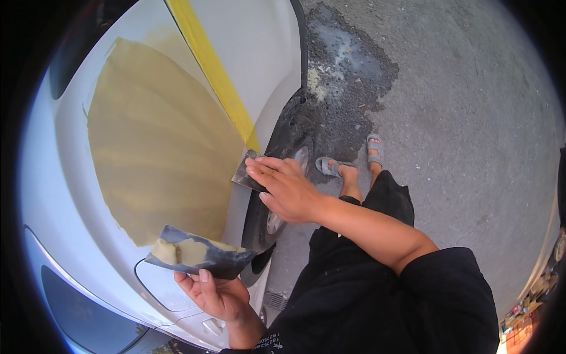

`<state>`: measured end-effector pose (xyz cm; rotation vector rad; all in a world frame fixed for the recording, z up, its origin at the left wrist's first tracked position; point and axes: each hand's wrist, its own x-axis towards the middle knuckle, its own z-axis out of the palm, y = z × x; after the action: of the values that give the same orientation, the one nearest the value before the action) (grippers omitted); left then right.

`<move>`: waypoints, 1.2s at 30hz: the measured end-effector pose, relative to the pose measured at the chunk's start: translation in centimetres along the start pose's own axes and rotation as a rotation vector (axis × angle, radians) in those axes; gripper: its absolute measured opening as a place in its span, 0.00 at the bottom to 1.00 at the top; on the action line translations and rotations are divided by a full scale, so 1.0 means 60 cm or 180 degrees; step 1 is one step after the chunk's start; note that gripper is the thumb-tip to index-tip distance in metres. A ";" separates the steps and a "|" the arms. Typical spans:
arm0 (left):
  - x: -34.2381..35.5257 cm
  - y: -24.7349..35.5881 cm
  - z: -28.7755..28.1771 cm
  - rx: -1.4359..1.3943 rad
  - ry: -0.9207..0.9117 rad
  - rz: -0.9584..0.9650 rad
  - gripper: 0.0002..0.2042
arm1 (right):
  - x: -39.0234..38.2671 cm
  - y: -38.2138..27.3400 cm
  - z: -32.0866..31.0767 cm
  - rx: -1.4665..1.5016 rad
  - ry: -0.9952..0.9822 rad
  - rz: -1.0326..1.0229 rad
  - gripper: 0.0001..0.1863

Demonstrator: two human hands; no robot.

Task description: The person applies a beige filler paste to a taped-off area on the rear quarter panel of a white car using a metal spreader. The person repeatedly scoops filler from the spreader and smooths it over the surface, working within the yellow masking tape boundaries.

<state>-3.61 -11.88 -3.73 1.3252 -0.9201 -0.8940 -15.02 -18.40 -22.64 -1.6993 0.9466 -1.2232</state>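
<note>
My left hand (215,295) is closed on the lower edge of a dark putty board (224,259), which bears a lump of beige putty (190,252). The board is tilted in front of a white car panel (71,171). My right hand (292,192) grips a flat, dark putty spreader (243,172), its fingers lying along the top and the thumb below. The spreader is at the panel's edge by the wheel arch, over the lower end of a yellow tape strip (218,79). A broad, streaked layer of beige putty (159,141) covers the panel to the left.
Under the wheel arch shows a wheel (274,221) with a dark tyre. A wet patch (348,65) with pale splashes darkens the asphalt (466,112) ahead of my sandalled feet (330,166). The car's fuel flap (165,289) is near my left hand. Assorted clutter (530,301) lies at the far right.
</note>
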 end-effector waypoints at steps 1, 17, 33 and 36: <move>0.000 -0.001 0.000 0.0038 0.0021 0.0018 0.24 | 0.002 -0.003 -0.006 -0.0015 0.0068 -0.0034 0.32; -0.003 -0.003 -0.011 0.0038 -0.0055 -0.0030 0.25 | 0.034 0.005 -0.028 -0.0265 0.0071 -0.0208 0.34; -0.002 0.000 -0.005 -0.0009 -0.0056 -0.0046 0.24 | 0.078 -0.031 -0.070 -0.0553 -0.0083 -0.0224 0.34; -0.004 -0.002 -0.004 0.0037 0.0025 -0.0020 0.23 | 0.051 -0.027 -0.055 -0.0538 -0.0232 -0.0121 0.34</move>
<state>-3.49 -11.58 -3.84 1.3412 -0.9166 -0.8887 -17.26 -21.16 -19.46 -1.8889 1.0015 -1.1240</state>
